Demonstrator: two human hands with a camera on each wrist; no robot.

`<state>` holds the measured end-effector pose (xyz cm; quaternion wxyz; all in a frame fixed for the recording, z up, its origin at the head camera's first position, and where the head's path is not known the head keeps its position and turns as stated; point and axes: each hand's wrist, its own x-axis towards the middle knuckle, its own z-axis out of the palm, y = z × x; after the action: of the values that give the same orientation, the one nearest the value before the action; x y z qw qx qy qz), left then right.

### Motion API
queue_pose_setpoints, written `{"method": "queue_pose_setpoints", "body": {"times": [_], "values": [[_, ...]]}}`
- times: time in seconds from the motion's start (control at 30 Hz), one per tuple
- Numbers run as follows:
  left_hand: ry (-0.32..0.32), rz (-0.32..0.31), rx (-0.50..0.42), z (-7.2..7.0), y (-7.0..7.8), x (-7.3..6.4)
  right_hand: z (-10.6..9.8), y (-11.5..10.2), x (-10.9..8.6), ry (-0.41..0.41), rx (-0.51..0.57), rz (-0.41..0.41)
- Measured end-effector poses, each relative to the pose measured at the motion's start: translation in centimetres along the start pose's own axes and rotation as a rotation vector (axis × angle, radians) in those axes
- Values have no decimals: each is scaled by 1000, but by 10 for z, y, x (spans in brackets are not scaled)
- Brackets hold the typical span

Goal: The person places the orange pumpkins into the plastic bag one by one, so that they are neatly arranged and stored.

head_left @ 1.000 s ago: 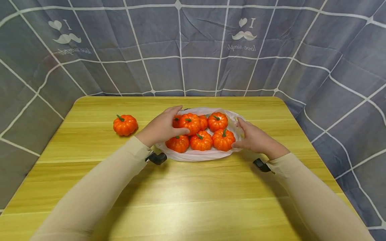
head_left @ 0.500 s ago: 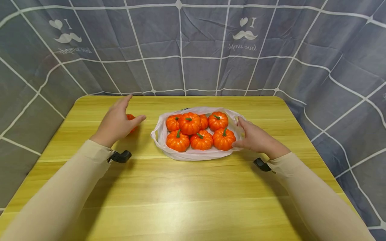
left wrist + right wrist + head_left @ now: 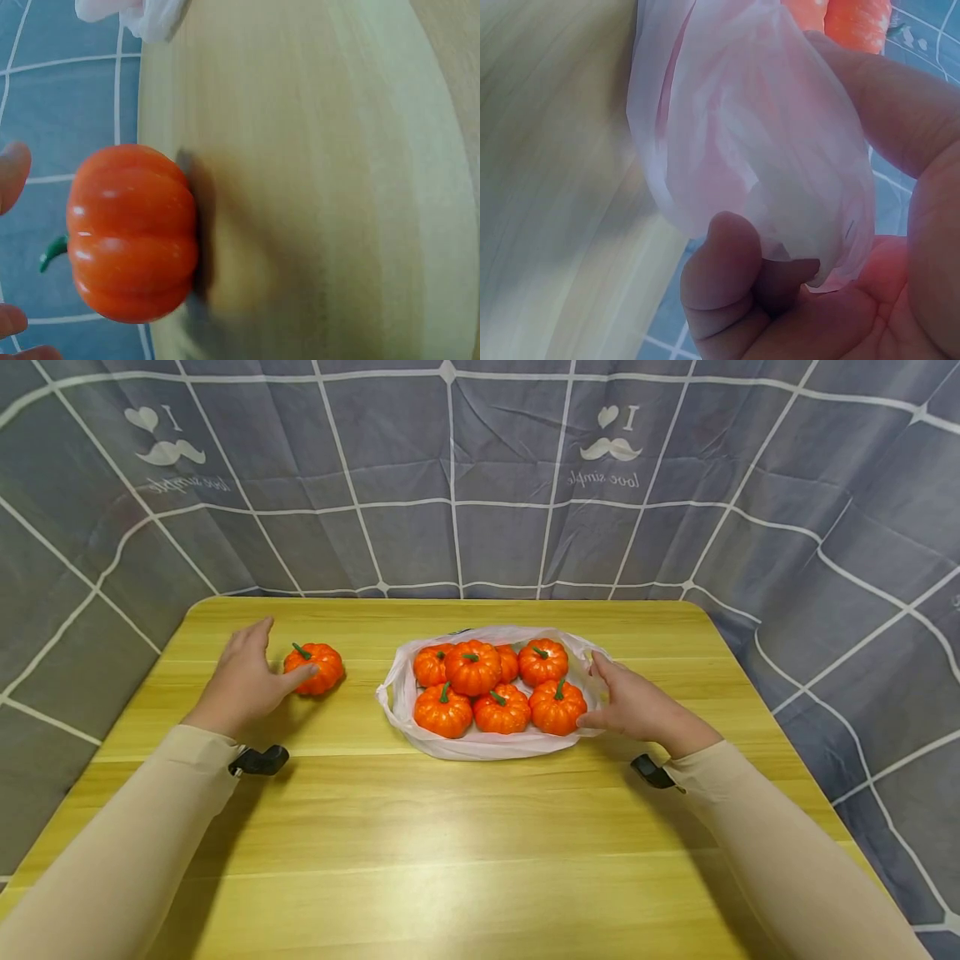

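A lone orange toy pumpkin (image 3: 322,667) with a green stem stands at the table's left. My left hand (image 3: 242,681) is beside it with fingers spread, its thumb overlapping the pumpkin in the head view. In the left wrist view, the thumb and fingertips are apart from the pumpkin (image 3: 135,232). A white plastic bag (image 3: 487,750) lies mid-table with its mouth open and several similar pumpkins (image 3: 502,710) inside. My right hand (image 3: 637,706) holds the bag's right edge; in the right wrist view, fingers curl round the thin plastic (image 3: 757,135).
The wooden table (image 3: 465,843) has rounded far corners. A grey curtain (image 3: 495,468) with white grid lines hangs behind it and along both sides. Each wrist carries a small black camera, such as the wrist camera (image 3: 258,761) on the left.
My left hand has moved from the pumpkins in the bag leftward, past the lone pumpkin to its left side. My right hand has stayed at the bag's right edge.
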<state>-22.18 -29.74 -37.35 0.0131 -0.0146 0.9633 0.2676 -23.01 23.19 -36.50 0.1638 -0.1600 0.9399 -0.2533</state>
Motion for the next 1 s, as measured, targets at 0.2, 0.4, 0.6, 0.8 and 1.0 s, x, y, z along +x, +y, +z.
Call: {"method": "queue_pose_setpoints", "body": {"times": [0.2, 0.4, 0.6, 0.8, 1.0], "values": [[-95, -60, -35, 3, -7, 1, 0, 1, 0, -2, 10, 1], [-167, -90, -61, 8, -11, 3, 0, 1, 0, -7, 3, 12], [-205, -78, -64, 14, -13, 4, 1, 2, 0, -9, 2, 17], [-223, -56, -79, 17, -11, 4, 1, 2, 0, -8, -3, 13], [-228, -33, -90, 20, -11, 4, 1, 3, 0, -8, -4, 18]]}}
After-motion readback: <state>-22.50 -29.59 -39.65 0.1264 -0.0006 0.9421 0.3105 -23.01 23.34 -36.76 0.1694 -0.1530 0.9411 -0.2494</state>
